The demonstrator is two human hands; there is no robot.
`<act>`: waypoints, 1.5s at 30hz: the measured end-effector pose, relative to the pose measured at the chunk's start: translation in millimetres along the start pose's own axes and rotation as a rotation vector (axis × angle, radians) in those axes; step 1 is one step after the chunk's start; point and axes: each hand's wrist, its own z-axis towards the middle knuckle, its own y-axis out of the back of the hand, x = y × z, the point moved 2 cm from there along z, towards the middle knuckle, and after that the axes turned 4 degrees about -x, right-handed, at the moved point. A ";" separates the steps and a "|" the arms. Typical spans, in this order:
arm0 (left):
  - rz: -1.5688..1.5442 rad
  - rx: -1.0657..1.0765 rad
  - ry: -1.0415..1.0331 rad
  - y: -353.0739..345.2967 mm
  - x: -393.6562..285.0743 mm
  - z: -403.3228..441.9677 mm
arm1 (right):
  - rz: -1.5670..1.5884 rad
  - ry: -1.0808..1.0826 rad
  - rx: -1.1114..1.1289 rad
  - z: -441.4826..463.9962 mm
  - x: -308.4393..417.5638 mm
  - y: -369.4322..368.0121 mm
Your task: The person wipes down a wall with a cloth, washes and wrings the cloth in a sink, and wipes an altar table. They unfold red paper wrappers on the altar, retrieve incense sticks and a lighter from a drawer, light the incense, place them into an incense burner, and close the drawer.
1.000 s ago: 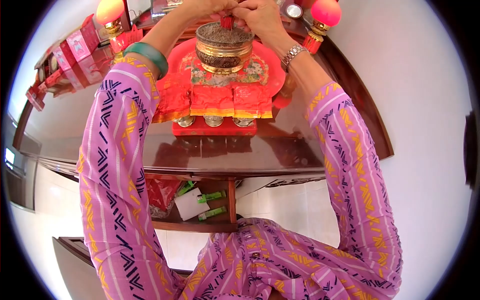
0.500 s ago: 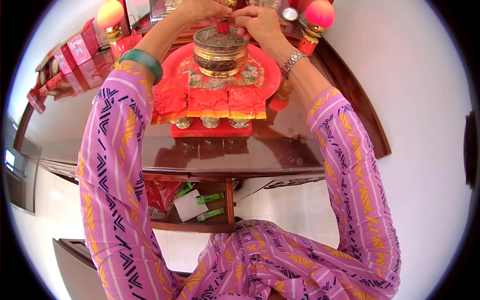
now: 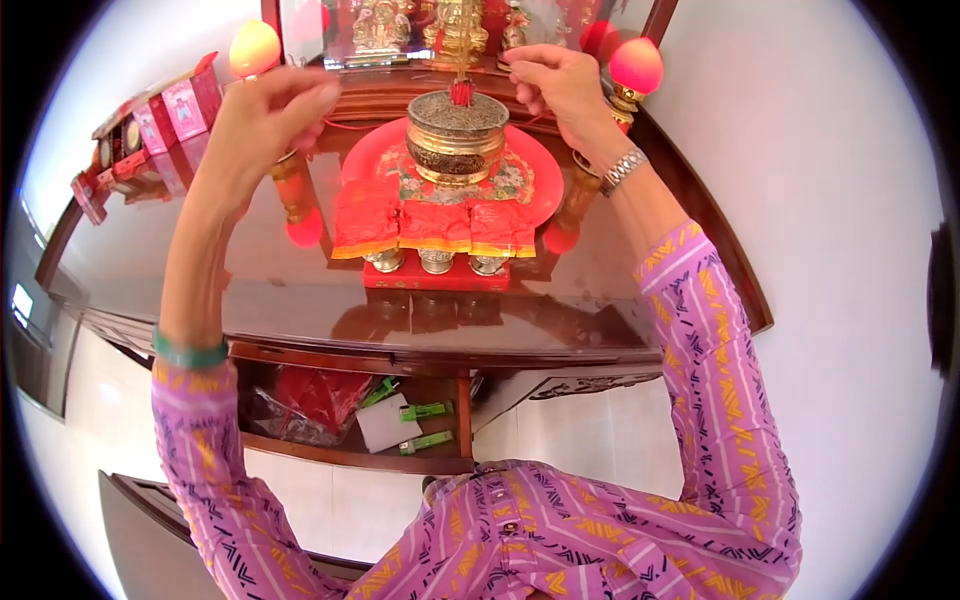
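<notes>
Incense sticks [image 3: 461, 93] with red lower ends stand upright in the ash of a brass incense burner [image 3: 455, 140]. The burner rests on a round red plate [image 3: 545, 190] with a floral middle. To the right of the sticks, my right hand [image 3: 562, 92] is raised, fingers loosely bent and apart from them, with nothing visible in it. My left hand [image 3: 262, 125] hovers over the table's left side near a lamp [image 3: 254, 48], slightly blurred, its fingers loosely extended and holding nothing I can see. Red packets [image 3: 435, 226] lie over small metal cups [image 3: 436, 261] on a red stand [image 3: 436, 281].
Gilded figures [image 3: 458, 35] stand behind the burner. A second glowing lamp [image 3: 637, 66] is at the right, close to my right hand. Pink boxes [image 3: 190, 108] line the left side. Below, an open drawer [image 3: 350, 458] holds green lighters [image 3: 427, 410] and a white card [image 3: 388, 424].
Both hands have left the incense sticks and moved apart. My left hand swung left and towards me; my right hand shifted slightly right. The sticks stay standing in the burner.
</notes>
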 end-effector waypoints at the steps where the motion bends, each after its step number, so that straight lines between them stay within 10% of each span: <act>1: -0.039 0.006 0.024 7.9 -1.3 -20.9 | -0.011 0.000 -0.008 -2.9 5.9 2.2; 15: -0.416 0.607 0.822 23.2 24.1 -295.9 | -0.264 0.392 0.143 -105.8 88.8 0.8; 23: -0.303 -0.131 0.869 -45.9 68.8 -350.7 | -0.217 0.319 0.205 -124.4 104.3 -11.1; 27: -0.415 -0.199 0.870 -43.4 62.7 -343.6 | -0.026 0.290 0.356 -141.8 107.9 -16.1; 32: -0.419 -0.219 0.874 -43.7 61.7 -344.2 | -0.070 -0.050 1.085 -200.9 72.9 -120.1; 40: -0.335 -0.268 0.835 -51.4 60.5 -350.9 | 0.052 0.156 0.917 -262.9 -38.4 -261.7; 42: -0.310 -0.311 0.827 -53.0 58.7 -350.4 | -0.090 -0.170 1.481 -263.4 -45.7 -273.9; 45: -0.300 -0.339 0.790 -52.1 52.5 -344.9 | 0.026 -0.080 1.336 -255.5 -34.8 -266.4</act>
